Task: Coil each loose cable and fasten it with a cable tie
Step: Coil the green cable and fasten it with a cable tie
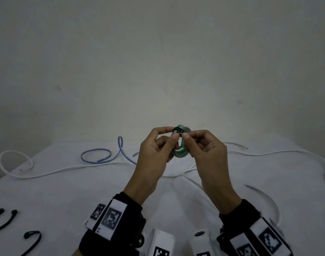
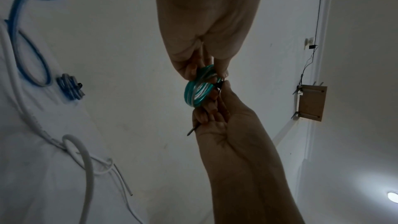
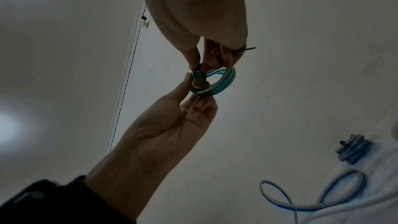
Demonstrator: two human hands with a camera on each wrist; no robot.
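Green cable coil pinched by L hand; R hand pinches black tie.

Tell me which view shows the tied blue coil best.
Left wrist: the tied blue coil lies unobstructed on the white table, black tie visible. Right wrist shows it blurred near the frame edge. Head view: hidden behind the hands.

The green-and-white cable is wound into a small tight coil, held upright above the desk between my fingers. A black cable tie wraps its top edge, its thin tail poking out past my right palm. On the desk, a loose blue cable curls at far left, a long white cable sprawls across, a tied blue coil lies beyond, and spare black ties wait near left.
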